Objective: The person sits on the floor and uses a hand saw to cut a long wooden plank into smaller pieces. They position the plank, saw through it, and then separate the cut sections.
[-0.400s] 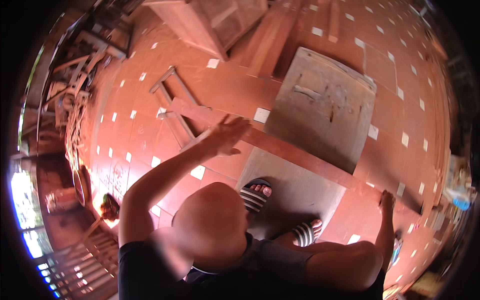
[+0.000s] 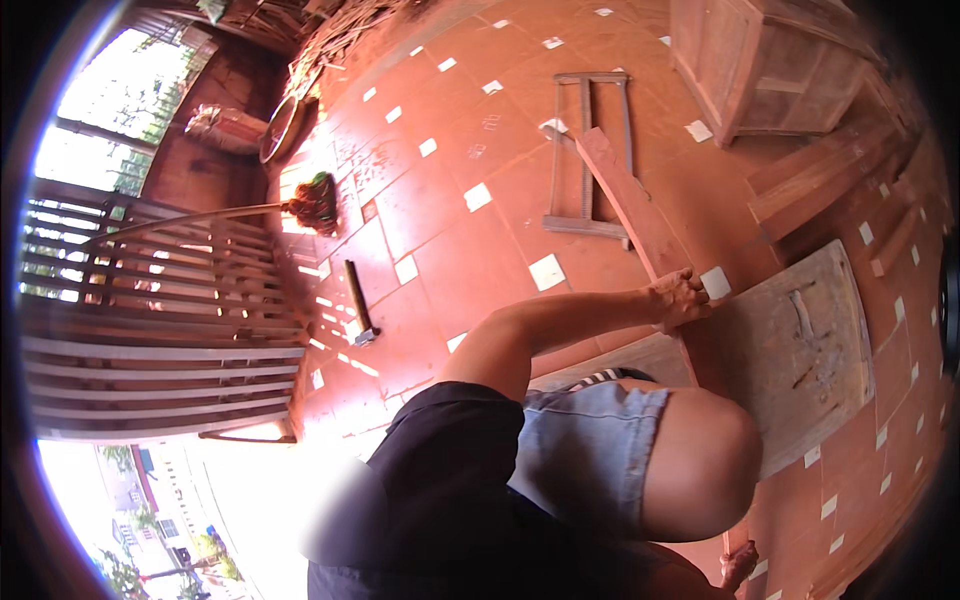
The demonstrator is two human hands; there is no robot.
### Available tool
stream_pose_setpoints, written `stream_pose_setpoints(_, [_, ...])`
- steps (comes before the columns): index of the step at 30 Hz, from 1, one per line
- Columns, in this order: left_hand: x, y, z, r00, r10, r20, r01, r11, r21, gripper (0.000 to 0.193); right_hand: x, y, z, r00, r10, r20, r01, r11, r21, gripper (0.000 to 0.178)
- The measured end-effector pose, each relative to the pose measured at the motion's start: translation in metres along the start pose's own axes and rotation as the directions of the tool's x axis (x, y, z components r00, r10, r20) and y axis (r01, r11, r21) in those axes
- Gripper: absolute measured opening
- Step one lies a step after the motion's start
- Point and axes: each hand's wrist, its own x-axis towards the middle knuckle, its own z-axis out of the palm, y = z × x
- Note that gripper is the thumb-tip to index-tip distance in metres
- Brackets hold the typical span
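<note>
On a red tiled floor, a worn grey board lies beneath a long reddish plank, its length running from upper middle to lower right. Upper left, a round basket, contents unclear. The left hand clasps the plank midway; the right hand curls around its lower end.

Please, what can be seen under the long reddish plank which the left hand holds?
A worn wooden board shows on both sides of the plank, whose far end overlaps a frame saw. Whatever the plank covers cannot be seen.
</note>
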Motion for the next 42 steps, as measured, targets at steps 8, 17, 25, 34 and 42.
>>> stream_pose_setpoints(8, [-0.161,-0.052,-0.002,0.955,-0.297,-0.026,0.295,0.954,-0.06,0.064,0.096,-0.054,-0.039,0.577,-0.566,-0.588,0.721,0.692,0.041,0.013])
stream_pose_setpoints(17, [-0.349,-0.007,0.034,0.761,-0.649,0.02,0.641,0.747,-0.178,0.074,0.079,-0.246,-0.24,0.589,-0.792,-0.158,0.679,0.591,-0.435,0.035])
stream_pose_setpoints(25, [-0.449,0.037,0.102,0.55,-0.834,0.04,0.828,0.538,-0.158,0.069,0.051,-0.397,-0.297,0.336,-0.913,-0.23,0.787,0.406,-0.464,0.055])
stream_pose_setpoints(34, [-0.556,0.08,0.166,0.365,-0.926,0.097,0.93,0.368,0.018,0.074,0.028,-0.572,-0.258,0.006,-0.903,-0.43,0.96,0.126,-0.252,0.014])
stream_pose_setpoints(42, [-0.289,0.001,0.024,0.643,-0.763,0.066,0.679,0.528,-0.511,0.102,0.003,-0.635,-0.137,-0.165,-0.901,-0.402,0.93,-0.278,0.241,0.031])
